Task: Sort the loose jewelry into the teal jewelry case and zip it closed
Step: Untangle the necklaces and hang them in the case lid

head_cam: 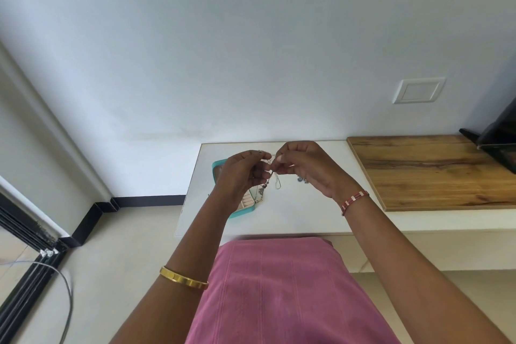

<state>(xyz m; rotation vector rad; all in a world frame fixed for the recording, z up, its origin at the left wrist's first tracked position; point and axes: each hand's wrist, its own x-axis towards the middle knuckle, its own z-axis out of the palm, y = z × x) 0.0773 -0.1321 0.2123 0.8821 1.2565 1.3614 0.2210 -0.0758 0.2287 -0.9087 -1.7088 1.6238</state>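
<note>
Left hand (242, 173) and right hand (300, 166) raised over white worktop (293, 218), each grip pinching thin chain (270, 176), pendant dangling. Teal jewelry case (237, 211) open beneath left hand. Best: tease tangle apart gently, then lower chain into compartment.

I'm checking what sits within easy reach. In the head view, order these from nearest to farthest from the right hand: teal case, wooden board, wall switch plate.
1. Teal case, left of the right hand, behind the left hand.
2. Wooden board, to the right.
3. Wall switch plate, up right on the wall.
</note>
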